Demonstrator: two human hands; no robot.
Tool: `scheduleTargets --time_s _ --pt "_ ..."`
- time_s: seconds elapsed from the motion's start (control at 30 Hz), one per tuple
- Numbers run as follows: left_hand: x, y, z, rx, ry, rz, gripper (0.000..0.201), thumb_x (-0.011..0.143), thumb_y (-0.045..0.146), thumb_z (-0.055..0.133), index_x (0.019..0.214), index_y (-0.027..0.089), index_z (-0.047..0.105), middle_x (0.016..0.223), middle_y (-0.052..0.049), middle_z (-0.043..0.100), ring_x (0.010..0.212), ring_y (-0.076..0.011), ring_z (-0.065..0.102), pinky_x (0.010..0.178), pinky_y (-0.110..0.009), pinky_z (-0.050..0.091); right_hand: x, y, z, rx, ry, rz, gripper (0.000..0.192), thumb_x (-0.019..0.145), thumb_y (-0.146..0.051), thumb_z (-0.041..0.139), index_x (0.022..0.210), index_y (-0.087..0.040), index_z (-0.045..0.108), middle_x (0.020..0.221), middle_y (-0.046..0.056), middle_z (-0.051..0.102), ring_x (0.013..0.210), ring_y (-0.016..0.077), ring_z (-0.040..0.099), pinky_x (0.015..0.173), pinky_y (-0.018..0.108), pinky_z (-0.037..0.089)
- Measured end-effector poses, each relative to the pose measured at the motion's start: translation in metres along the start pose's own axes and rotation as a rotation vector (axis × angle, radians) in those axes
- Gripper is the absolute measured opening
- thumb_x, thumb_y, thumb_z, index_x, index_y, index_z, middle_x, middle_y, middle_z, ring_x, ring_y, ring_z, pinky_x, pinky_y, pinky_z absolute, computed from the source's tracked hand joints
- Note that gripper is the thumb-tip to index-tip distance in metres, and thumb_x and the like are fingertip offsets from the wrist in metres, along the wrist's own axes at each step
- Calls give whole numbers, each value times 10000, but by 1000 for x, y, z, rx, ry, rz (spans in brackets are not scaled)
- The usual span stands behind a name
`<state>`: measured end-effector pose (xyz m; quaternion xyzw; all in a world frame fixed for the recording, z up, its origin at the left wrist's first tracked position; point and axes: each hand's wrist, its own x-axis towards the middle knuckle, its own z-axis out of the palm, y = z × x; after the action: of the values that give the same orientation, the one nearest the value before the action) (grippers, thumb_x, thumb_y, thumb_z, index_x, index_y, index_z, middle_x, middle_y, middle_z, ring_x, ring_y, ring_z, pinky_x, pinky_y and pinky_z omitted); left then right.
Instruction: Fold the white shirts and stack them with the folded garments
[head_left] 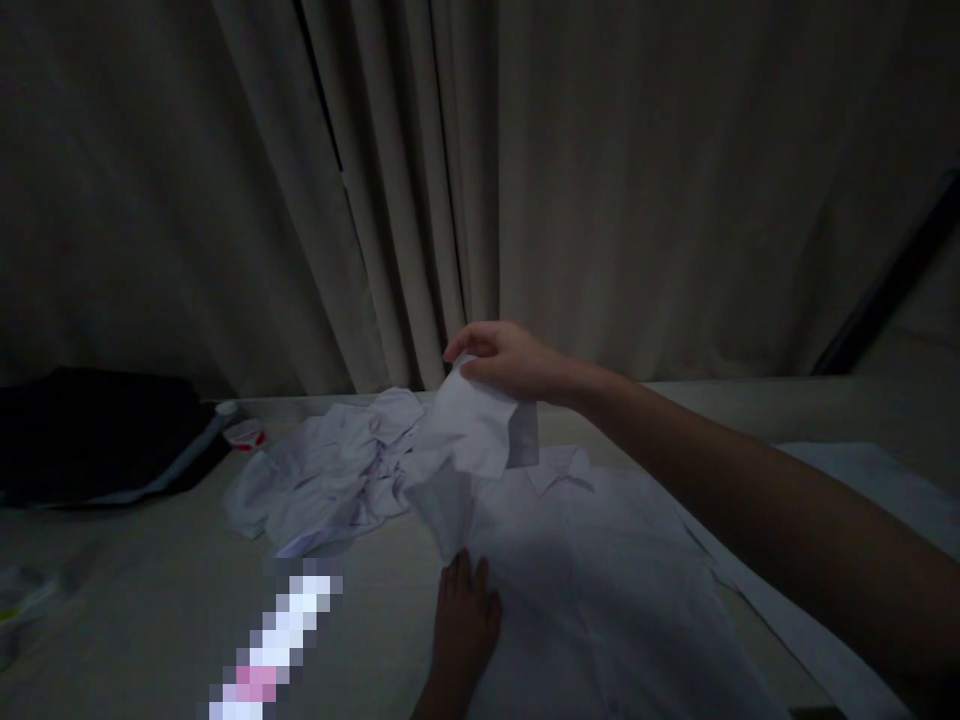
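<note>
A white collared shirt [600, 580] lies spread on a pale bed surface [150, 600] in dim light. My right hand [510, 362] reaches across from the right and pinches a lifted sleeve [472, 430] of the shirt, holding it above the bed. Lower down, my left hand [463, 620] rests flat with fingers apart on the shirt's left edge, pressing it to the bed. A second crumpled white garment [330, 480] lies in a heap just left of the lifted sleeve.
Heavy beige curtains [480, 180] hang close behind the bed. A dark folded garment [97, 435] lies at the far left, with a small red and white object [244, 433] beside it. A blurred-out patch [274, 640] sits near the front.
</note>
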<state>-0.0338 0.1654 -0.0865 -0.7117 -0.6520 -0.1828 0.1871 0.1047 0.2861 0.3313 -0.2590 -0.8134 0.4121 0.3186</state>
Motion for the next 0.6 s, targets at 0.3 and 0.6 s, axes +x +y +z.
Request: scheduleTargets --time_s 0.3,0.6 --pt "10 5 -24 -109 -32 -58 356 836 269 480 1160 136 544 1120 -143 556 1039 -261 530 910 -440 456 -112 10 -46 53 81 261 197 740 -215 599 936 -201 609 850 0 625 712 108 569 613 214 445" --pt "10 3 -24 -188 -53 -19 308 797 252 516 1084 178 600 1090 -109 622 1072 -273 532 975 -488 412 -410 186 3 -60 480 1020 332 508 -516 763 795 -368 686 1057 63 677 1135 340 554 937 435 483"
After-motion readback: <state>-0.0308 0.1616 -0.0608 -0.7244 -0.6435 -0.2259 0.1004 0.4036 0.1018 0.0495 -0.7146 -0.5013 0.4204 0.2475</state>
